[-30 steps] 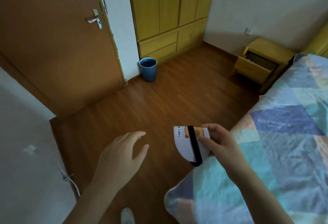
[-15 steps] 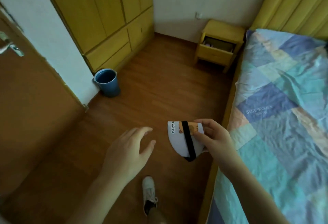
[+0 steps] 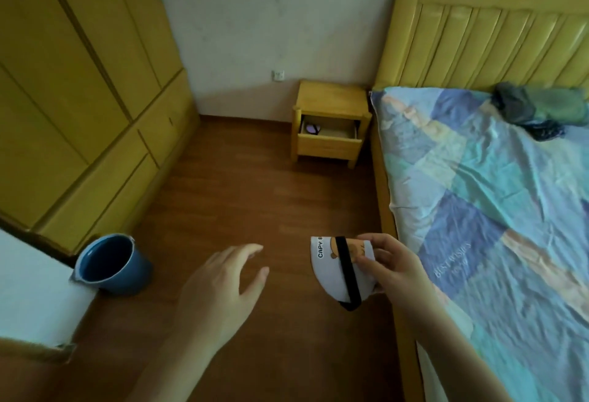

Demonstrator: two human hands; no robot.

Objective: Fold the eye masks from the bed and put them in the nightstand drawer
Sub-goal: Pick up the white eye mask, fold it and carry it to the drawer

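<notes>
My right hand (image 3: 387, 271) pinches a folded eye mask (image 3: 338, 269) between thumb and fingers, closed on its right edge. The mask is white with an orange cartoon patch near the top and the letters "CAPY B" along its left side; 1 black strap (image 3: 348, 274) runs down across its front and loops under the bottom edge. I hold it in the air over the wooden floor (image 3: 255, 197), just left of the bed (image 3: 494, 210) and well short of the nightstand (image 3: 331, 121).

My left hand (image 3: 223, 287) is empty, fingers spread and loosely curved, palm down, hovering over the floor to the left of the mask and apart from it.

The nightstand stands against the far wall, touching the left side of the bed's head end. Its 1 upper drawer (image 3: 328, 133) is pulled open, and something pale purple with a dark band (image 3: 311, 129) lies in the drawer's left corner; I cannot tell exactly what it is from here.

On the bed, up by the headboard (image 3: 484, 38), lies a heap of dark grey and green cloth (image 3: 538, 110). A blue bucket (image 3: 110, 264) sits on the floor well left of the nightstand, close to the yellow wardrobe (image 3: 86, 92)
</notes>
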